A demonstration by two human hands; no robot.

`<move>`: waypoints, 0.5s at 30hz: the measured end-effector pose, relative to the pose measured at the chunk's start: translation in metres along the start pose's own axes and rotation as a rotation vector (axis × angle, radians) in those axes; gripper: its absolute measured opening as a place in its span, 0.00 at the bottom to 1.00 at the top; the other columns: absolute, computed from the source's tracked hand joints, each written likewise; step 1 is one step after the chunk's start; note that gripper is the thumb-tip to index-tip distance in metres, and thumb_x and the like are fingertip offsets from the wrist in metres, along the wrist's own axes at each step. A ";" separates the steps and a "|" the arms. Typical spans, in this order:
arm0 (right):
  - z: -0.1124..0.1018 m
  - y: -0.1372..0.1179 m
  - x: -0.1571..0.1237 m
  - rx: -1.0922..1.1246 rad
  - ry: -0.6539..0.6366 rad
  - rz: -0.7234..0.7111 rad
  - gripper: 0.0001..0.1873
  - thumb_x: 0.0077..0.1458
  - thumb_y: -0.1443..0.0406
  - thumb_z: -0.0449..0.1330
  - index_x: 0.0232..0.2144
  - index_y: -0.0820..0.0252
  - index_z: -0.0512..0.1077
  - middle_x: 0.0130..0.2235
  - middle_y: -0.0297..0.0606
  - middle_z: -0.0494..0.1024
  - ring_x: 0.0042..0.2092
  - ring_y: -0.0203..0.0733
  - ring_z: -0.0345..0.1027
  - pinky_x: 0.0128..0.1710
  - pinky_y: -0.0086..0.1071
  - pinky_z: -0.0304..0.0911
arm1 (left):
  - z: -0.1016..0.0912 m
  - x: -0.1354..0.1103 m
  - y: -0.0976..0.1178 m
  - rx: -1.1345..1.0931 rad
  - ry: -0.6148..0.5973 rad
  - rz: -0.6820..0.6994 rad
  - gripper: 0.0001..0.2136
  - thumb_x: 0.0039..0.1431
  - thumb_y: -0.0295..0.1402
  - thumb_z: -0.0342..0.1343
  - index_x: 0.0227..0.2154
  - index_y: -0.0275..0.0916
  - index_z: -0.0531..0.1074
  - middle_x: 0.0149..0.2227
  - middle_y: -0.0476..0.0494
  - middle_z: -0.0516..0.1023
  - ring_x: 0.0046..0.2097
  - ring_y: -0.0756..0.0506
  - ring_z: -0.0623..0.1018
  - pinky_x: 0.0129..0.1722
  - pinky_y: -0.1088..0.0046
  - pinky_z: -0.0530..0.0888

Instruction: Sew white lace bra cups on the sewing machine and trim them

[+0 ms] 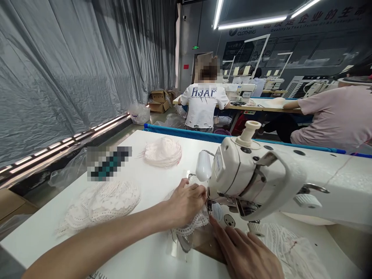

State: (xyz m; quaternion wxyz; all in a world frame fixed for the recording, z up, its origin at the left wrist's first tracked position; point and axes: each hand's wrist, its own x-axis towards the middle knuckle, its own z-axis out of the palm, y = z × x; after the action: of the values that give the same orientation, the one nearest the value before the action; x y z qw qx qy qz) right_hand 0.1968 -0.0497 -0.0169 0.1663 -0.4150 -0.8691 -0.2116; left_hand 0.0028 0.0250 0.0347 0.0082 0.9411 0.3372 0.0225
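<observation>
White lace point(201, 220) lies under the left hand point(183, 206), grip partly curled.

Decent gap on the white tabletop point(155, 183) between the lace pile point(107, 199) and the pale pink stack point(163, 152), so a hand fits through there. Right of the left hand point(187, 203) it's tight, the sewing machine point(250, 170) is totally in the way.

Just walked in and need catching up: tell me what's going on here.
Someone is at a white sewing machine. The left hand is on white lace beside the presser foot; the right hand is on the near side, fingers toward the foot. A lace pile and a pale pink stack lie to the left on the table. I can't tell whether it is stitching.
</observation>
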 end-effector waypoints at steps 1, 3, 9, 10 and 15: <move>-0.001 0.000 0.000 -0.002 -0.002 0.001 0.26 0.50 0.78 0.48 0.53 0.66 0.63 0.27 0.34 0.74 0.24 0.38 0.69 0.25 0.32 0.60 | 0.000 -0.001 0.000 -0.015 0.014 0.001 0.05 0.49 0.21 0.51 0.27 0.36 0.64 0.38 0.46 0.69 0.40 0.47 0.69 0.45 0.66 0.59; -0.002 0.000 0.000 -0.003 0.001 0.000 0.26 0.50 0.77 0.49 0.53 0.66 0.63 0.27 0.34 0.74 0.23 0.38 0.68 0.24 0.32 0.59 | -0.001 -0.003 0.001 -0.035 0.041 -0.003 0.06 0.48 0.19 0.51 0.26 0.36 0.64 0.37 0.47 0.70 0.38 0.48 0.69 0.46 0.65 0.59; -0.005 -0.002 -0.002 0.039 0.016 -0.006 0.23 0.54 0.77 0.46 0.51 0.66 0.64 0.28 0.35 0.76 0.27 0.40 0.71 0.28 0.34 0.61 | 0.000 -0.028 0.026 0.021 0.210 0.069 0.09 0.57 0.18 0.46 0.31 0.36 0.67 0.37 0.47 0.73 0.44 0.47 0.70 0.53 0.60 0.55; -0.006 -0.003 -0.002 0.048 0.024 -0.012 0.21 0.56 0.76 0.44 0.51 0.66 0.64 0.29 0.36 0.77 0.27 0.40 0.72 0.28 0.34 0.61 | 0.001 -0.033 0.031 0.018 0.236 0.091 0.09 0.58 0.18 0.46 0.32 0.36 0.67 0.37 0.47 0.73 0.44 0.48 0.70 0.53 0.61 0.56; -0.011 -0.006 0.004 0.056 0.088 -0.039 0.22 0.66 0.70 0.35 0.44 0.66 0.68 0.28 0.36 0.78 0.25 0.38 0.73 0.25 0.33 0.57 | 0.010 -0.044 0.044 0.001 0.273 0.091 0.08 0.57 0.18 0.46 0.33 0.34 0.68 0.34 0.47 0.72 0.38 0.49 0.70 0.46 0.64 0.59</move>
State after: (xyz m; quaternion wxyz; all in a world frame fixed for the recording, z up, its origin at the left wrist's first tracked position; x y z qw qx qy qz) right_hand 0.1905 -0.0563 -0.0069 0.2117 -0.3834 -0.8746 -0.2082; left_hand -0.0027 -0.0371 0.0249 -0.0395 0.9435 0.2924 0.1506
